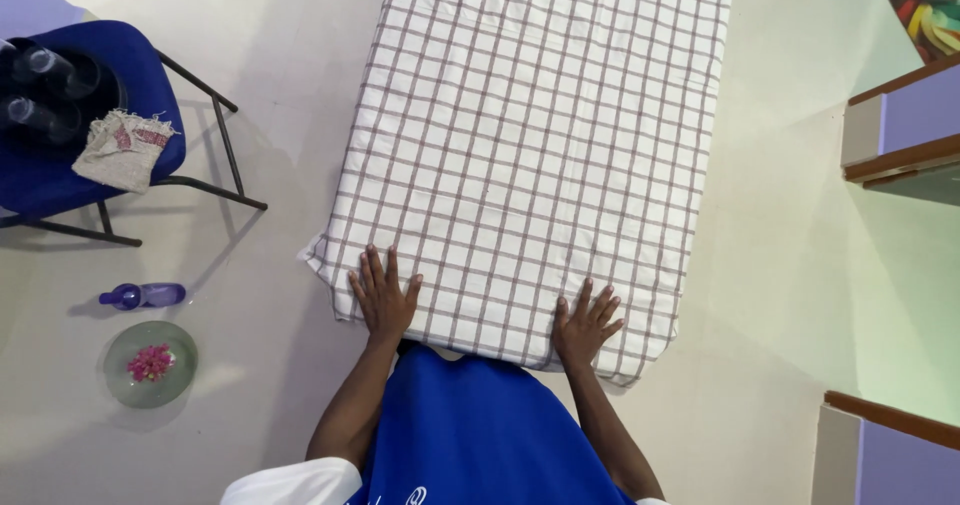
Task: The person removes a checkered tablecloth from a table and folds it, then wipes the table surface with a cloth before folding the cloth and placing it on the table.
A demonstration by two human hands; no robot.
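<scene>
- Head view looks straight down on a long bed or mattress covered by a white checked sheet with thin brown-purple lines.
- Left hand lies flat on the sheet close to the near left corner, fingers spread and pointing away from the person; the grip is fully open and has hold of nothing, the palm only pressing on the cloth.
- Right hand lies flat in the same way close to the near right corner, fingers fanned, open and holding nothing.
- Long axis of the sheet runs straight away from the person, from the near short edge under the hands to the top of the frame.
- Both hands sit on that near short edge, one toward each corner, so the bulk of the cloth lies ahead of them; neither hand is clearly nearer to the middle.
- Near left corner of the sheet sticks out a little past the mattress edge, just beside the left hand.
- A blue garment on the person's body touches the near edge between the two arms.
- On the floor to the left stand a blue chair with a folded pale cloth and some dark bottles on it, a small purple spray bottle, and a round greenish dish holding pink flowers, all well apart from the hands.
</scene>
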